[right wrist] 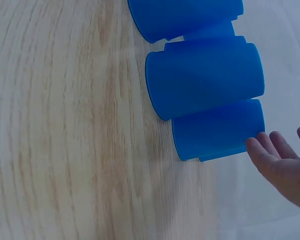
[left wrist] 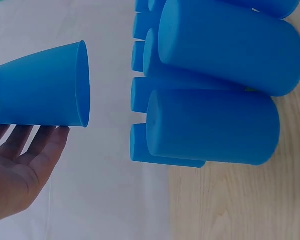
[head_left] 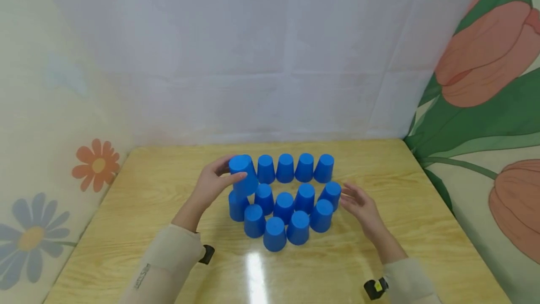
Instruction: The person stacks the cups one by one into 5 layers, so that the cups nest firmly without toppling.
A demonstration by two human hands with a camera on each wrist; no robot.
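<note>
My left hand (head_left: 213, 179) grips a blue plastic cup (left wrist: 40, 87), thumb on one side and fingers on the other. The cup is mouth down, raised over the left end of the group. In the left wrist view its rim hangs apart from the standing cups (left wrist: 215, 127). On the far right, my right hand (head_left: 362, 208) has loosely spread fingers, with fingertips right at the side of the rightmost cup (right wrist: 220, 127). It holds nothing. Part of the group's left end is hidden behind the held cup in the head view.
Several blue cups stand upside down on the wooden table (head_left: 160, 182): a straight back row (head_left: 285, 169), a middle row (head_left: 284, 208) and a curved front row (head_left: 274, 236). A white cloth backdrop (head_left: 270, 60) rises behind the table, with flower-patterned walls (head_left: 481, 116) at both sides.
</note>
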